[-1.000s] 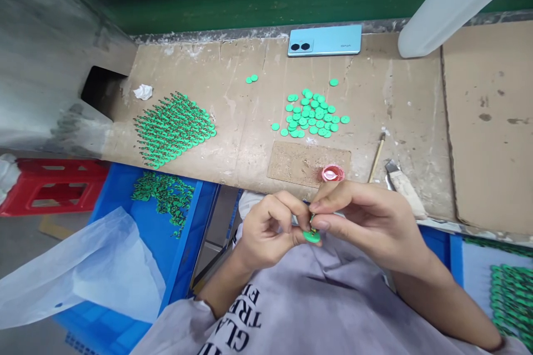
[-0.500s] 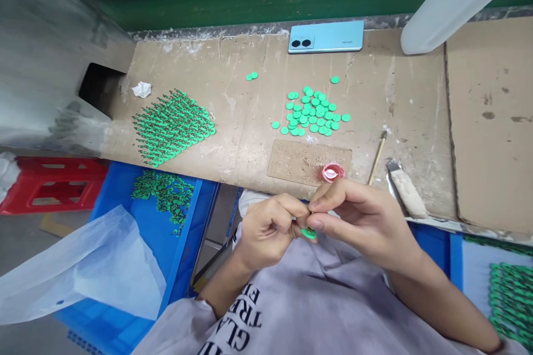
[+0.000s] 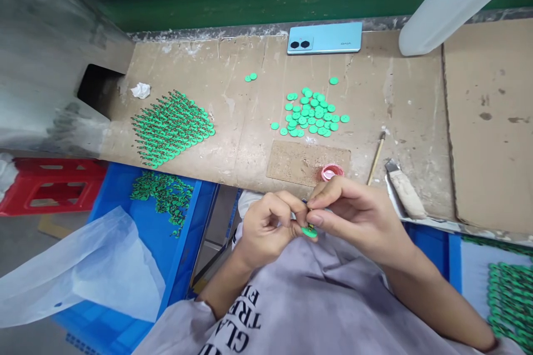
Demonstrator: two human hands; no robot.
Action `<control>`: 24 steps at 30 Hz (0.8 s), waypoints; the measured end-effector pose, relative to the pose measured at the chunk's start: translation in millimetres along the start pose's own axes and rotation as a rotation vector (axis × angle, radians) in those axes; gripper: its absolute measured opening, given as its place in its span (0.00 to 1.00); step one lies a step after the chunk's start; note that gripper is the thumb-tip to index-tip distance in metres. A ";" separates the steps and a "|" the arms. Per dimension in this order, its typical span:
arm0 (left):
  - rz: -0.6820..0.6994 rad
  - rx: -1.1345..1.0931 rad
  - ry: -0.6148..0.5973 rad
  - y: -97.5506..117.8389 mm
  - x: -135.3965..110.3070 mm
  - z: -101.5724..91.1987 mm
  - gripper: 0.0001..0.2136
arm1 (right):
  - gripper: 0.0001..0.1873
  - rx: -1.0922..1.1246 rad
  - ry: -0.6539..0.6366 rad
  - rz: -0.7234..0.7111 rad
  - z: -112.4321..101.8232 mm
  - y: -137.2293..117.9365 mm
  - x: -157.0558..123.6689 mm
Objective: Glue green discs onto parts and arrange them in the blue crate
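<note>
My left hand (image 3: 272, 227) is closed, its fingertips pinching a small green button-like disc (image 3: 308, 232) in front of my chest. Against it, the thumb and forefinger of my right hand (image 3: 358, 216) pinch a small dark piece standing on the disc's upper side; its exact shape is hidden by the fingers. Just beyond the hands sits a little pink-rimmed pot (image 3: 332, 171) on a thin brown board (image 3: 291, 161). Loose flat green discs (image 3: 312, 113) lie in a heap behind it. To the left, rows of green discs with dark coiled uprights (image 3: 170, 130) stand close together.
A light-blue phone (image 3: 325, 39) lies at the back. On the right are a thin brush (image 3: 377, 158), a wrapped blade (image 3: 406, 191) and a white tube (image 3: 453, 11). Below left, a blue crate (image 3: 154, 244) holds many green pieces; a red stool (image 3: 54, 183) stands beyond.
Both hands stay together at the same place, with only a slight shift of the fingers around the green disc. The view has moved very slightly.
</note>
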State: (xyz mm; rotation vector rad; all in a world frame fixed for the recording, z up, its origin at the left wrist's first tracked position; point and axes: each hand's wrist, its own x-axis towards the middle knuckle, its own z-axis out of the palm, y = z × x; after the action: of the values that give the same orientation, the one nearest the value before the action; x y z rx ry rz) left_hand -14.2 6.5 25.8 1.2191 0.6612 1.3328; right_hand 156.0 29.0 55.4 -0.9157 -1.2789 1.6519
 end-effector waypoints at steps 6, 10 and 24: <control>0.028 0.031 0.008 -5.1 -3.7 -0.9 0.16 | 0.09 -0.037 0.068 -0.030 4.0 0.9 -0.2; 0.027 0.050 0.023 -3.6 1.4 1.9 0.16 | 0.09 -0.063 0.067 0.017 1.0 -0.4 0.3; 0.076 0.141 -0.032 -1.5 3.8 -1.2 0.19 | 0.13 0.023 0.052 0.087 -3.5 -4.9 5.0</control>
State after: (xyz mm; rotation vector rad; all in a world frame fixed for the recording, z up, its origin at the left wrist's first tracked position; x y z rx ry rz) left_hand -14.0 10.7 25.1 1.3880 0.7015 1.3448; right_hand 158.1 35.5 59.2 -1.0064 -1.1976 1.6958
